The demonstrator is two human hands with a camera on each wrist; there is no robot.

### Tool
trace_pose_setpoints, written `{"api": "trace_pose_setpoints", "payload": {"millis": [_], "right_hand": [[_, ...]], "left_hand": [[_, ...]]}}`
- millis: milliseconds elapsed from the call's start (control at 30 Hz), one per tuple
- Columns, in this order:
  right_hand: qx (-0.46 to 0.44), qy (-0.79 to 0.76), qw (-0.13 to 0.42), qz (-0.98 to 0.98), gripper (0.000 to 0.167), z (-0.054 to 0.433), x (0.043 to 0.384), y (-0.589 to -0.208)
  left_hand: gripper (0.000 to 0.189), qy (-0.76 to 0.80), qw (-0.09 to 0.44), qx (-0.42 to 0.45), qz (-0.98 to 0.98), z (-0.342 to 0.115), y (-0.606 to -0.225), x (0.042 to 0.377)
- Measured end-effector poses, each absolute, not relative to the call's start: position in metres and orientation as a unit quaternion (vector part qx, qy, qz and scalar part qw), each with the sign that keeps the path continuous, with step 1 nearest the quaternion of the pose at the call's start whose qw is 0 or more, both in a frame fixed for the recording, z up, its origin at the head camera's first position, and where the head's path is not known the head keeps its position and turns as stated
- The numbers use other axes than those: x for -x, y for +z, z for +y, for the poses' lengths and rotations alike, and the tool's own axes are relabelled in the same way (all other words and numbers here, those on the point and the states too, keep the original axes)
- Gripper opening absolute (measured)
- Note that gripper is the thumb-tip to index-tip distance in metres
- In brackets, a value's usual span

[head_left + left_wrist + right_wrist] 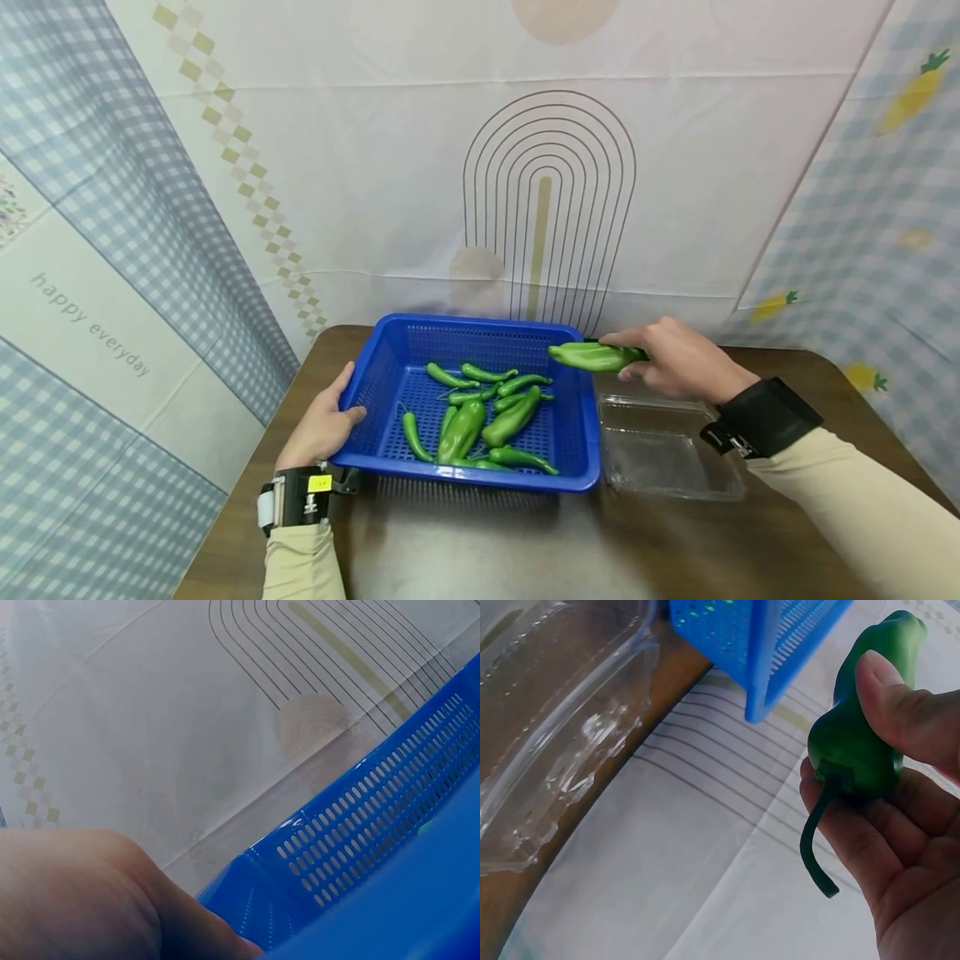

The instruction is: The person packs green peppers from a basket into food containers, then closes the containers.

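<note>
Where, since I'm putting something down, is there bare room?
Tabletop is bare in front of the blue basket, between the sleeves; the clear tray right of the basket looks empty. Crowded: the basket's middle, strewn with green peppers, and left rim, gripped by the left hand.

Left hand (82, 892): cut off, left wrist view
Near pepper (483, 464): partly behind basket rim (517, 480)
Clear tray (559, 739): cut off (right wrist view)

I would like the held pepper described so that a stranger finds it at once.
On the brown table stands a blue basket. Near its far right corner, the right hand grips the pepper. It alone is held; the other peppers lie in the basket.
</note>
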State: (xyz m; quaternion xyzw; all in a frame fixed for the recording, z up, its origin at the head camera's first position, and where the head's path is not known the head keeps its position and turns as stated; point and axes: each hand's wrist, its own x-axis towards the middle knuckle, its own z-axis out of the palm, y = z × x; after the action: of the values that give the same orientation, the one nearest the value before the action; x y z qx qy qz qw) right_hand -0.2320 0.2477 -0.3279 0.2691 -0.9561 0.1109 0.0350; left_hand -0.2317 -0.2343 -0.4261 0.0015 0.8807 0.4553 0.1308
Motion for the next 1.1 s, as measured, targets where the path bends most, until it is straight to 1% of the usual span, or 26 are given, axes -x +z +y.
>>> {"api": "trace_pose_setpoints", "payload": {"millis": [567,1100], "right_hand": [[-0.261,0.115,0.055,-0.957,0.047,0.278,0.22,-0.339],[-0.221,0.128,0.02,-0.967,0.052,0.3,0.208,-0.349]], "left_hand": [[0.079,0.437,0.128,-0.012,0.89,-0.236,-0.425,0.233],[0.08,0.443,0.132,-0.016,0.887,-0.236,-0.424,0.234]]}}
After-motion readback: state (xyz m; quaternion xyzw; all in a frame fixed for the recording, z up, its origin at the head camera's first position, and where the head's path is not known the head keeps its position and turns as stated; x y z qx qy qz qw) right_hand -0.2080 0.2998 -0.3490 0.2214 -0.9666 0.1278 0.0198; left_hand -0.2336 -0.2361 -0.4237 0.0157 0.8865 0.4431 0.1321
